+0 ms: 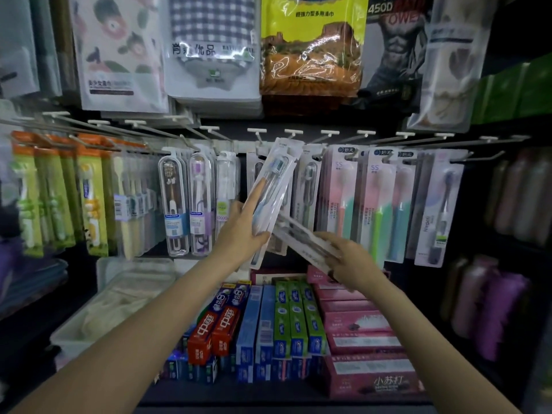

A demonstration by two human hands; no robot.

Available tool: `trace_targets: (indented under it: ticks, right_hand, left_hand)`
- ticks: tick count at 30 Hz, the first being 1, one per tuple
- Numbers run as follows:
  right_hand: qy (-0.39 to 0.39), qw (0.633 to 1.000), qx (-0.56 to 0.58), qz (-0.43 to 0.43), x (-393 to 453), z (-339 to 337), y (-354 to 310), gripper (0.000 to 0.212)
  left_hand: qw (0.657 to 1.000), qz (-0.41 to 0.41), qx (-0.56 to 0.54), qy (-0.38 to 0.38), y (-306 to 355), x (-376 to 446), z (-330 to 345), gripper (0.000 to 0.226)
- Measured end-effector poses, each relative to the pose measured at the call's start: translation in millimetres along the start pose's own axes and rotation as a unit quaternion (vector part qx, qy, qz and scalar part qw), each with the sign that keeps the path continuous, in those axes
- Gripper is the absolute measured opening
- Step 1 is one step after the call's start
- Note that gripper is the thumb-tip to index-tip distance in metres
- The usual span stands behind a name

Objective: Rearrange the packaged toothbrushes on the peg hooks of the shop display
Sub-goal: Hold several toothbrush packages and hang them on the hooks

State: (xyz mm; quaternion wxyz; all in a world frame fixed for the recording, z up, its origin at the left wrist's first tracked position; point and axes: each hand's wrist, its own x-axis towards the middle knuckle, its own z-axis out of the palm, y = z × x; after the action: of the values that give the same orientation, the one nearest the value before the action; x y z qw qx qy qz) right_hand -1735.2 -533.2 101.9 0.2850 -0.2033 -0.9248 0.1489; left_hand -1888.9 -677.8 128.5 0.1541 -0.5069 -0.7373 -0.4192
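My left hand grips a white blister pack with a blue toothbrush, tilted, its top edge up near the peg hooks at the middle of the display. My right hand holds a second white toothbrush pack with a dark brush, lying almost flat and pointing left under the first pack. Behind them hang more white packs on the middle hooks.
Pink and green brush packs hang to the right, clear cases and green packs to the left. Toothpaste boxes fill the shelf below, beside a white tray. Towel bags hang above.
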Motion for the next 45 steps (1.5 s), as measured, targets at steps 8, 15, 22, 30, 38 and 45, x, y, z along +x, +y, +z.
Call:
trace_targets:
  ticks: [8, 15, 22, 30, 38, 45]
  right_hand:
    - [0.218, 0.944, 0.248, 0.004, -51, -42, 18, 0.043]
    - [0.129, 0.975, 0.161, -0.078, -28, -37, -36, 0.049]
    - [0.067, 0.968, 0.229, -0.076, -1, 8, -65, 0.059]
    - [0.044, 0.973, 0.206, -0.095, 4, 33, -55, 0.052]
    - [0.16, 0.961, 0.219, -0.052, 20, 26, -43, 0.025]
    - [0.188, 0.96, 0.204, 0.024, 18, 17, -8, 0.023]
  left_hand:
    - [0.998, -0.02, -0.045, 0.033, 12, -3, 31, 0.1]
    - [0.98, -0.04, -0.176, 0.08, 18, -5, 3, 0.037]
    - [0.893, -0.185, -0.405, 0.072, 17, 12, -17, 0.016]
    - [0.905, -0.202, -0.369, 0.056, -8, 2, -17, 0.015]
    - [0.952, -0.164, -0.252, 0.057, -8, 49, -30, 0.032]
    - [0.991, -0.086, -0.076, 0.076, -16, 60, -33, 0.038]
